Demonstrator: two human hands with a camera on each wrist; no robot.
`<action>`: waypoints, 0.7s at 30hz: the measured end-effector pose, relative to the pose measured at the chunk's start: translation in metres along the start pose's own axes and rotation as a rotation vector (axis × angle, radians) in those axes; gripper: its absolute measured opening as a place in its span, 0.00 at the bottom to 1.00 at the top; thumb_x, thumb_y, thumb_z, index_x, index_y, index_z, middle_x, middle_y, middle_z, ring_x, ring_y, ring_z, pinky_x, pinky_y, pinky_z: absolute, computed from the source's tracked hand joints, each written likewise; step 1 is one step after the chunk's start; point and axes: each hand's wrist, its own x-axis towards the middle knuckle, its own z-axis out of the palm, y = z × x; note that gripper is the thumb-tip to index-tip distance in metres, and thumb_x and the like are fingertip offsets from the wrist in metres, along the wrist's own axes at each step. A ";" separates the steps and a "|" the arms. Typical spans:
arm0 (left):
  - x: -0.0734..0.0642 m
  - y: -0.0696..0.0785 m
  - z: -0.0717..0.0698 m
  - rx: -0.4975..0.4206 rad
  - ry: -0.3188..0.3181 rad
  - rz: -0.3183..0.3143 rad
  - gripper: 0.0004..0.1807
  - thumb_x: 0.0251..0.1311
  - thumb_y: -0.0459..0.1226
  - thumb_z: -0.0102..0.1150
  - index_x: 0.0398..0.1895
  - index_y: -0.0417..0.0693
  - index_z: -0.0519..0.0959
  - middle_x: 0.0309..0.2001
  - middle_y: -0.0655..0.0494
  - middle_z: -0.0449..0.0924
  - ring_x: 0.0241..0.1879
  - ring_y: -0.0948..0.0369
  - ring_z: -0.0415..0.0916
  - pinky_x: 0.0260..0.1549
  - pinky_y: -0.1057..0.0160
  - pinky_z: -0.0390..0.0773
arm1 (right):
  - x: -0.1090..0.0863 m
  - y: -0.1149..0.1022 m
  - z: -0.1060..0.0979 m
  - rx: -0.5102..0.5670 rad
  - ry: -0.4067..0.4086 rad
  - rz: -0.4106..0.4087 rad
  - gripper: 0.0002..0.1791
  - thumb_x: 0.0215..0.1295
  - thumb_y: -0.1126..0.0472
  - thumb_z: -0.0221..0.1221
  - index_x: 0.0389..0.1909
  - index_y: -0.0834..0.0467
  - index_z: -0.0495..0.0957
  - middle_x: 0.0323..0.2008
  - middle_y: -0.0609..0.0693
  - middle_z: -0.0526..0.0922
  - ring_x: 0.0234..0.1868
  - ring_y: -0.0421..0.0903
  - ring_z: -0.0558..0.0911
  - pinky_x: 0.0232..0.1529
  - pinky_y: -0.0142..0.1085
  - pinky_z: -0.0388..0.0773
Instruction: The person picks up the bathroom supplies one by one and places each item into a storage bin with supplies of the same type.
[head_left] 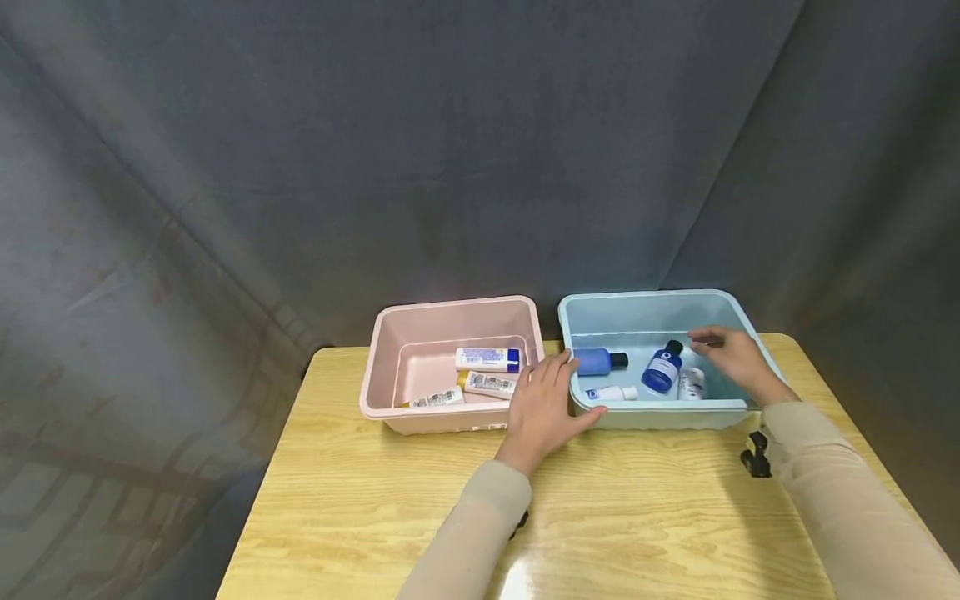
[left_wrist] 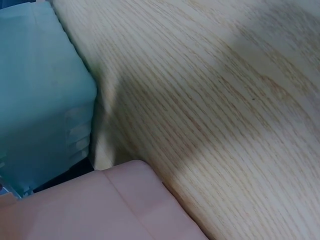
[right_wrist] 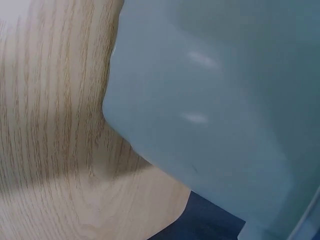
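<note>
In the head view my left hand [head_left: 546,410] is over the gap between the pink bin [head_left: 450,307] and the light blue bin [head_left: 645,302], fingers spread and nothing visibly held. Its fingertips are near the facing rims; contact is unclear. Over the right part of the blue bin, my right hand [head_left: 735,364] has loosely bent fingers and no visible object. Nearest to it are a dark blue bottle [head_left: 662,370] with a black cap and a small white bottle [head_left: 692,384]. A blue bottle [head_left: 593,362] and a white tube [head_left: 609,393] lie farther left. Neither wrist view shows a hand.
Inside the pink bin lie a white tube with a blue cap [head_left: 486,359], a yellow-capped white tube [head_left: 490,384] and another white tube [head_left: 441,398]. Both bins stand at the back of the wooden table [head_left: 360,500], before a dark grey curtain [head_left: 465,167].
</note>
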 end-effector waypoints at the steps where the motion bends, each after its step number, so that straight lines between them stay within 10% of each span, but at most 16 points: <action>1: 0.000 0.000 0.000 -0.005 0.001 0.002 0.49 0.56 0.77 0.35 0.72 0.58 0.66 0.72 0.62 0.61 0.70 0.62 0.59 0.66 0.56 0.63 | -0.001 0.000 -0.001 0.000 0.006 -0.006 0.21 0.76 0.62 0.50 0.59 0.75 0.70 0.55 0.76 0.72 0.56 0.71 0.71 0.56 0.64 0.68; 13: 0.005 -0.008 -0.006 -0.175 0.032 0.069 0.36 0.65 0.66 0.47 0.69 0.57 0.68 0.70 0.62 0.65 0.69 0.63 0.60 0.69 0.56 0.59 | -0.015 -0.012 -0.006 0.014 0.141 -0.052 0.20 0.77 0.60 0.49 0.57 0.72 0.74 0.54 0.73 0.75 0.53 0.67 0.74 0.49 0.60 0.72; 21: -0.002 -0.016 -0.017 -0.381 0.119 0.147 0.25 0.68 0.52 0.55 0.63 0.53 0.74 0.67 0.60 0.70 0.68 0.61 0.63 0.70 0.58 0.57 | -0.034 -0.031 -0.004 0.054 0.340 -0.048 0.17 0.74 0.60 0.51 0.53 0.67 0.79 0.54 0.69 0.78 0.49 0.62 0.76 0.40 0.38 0.69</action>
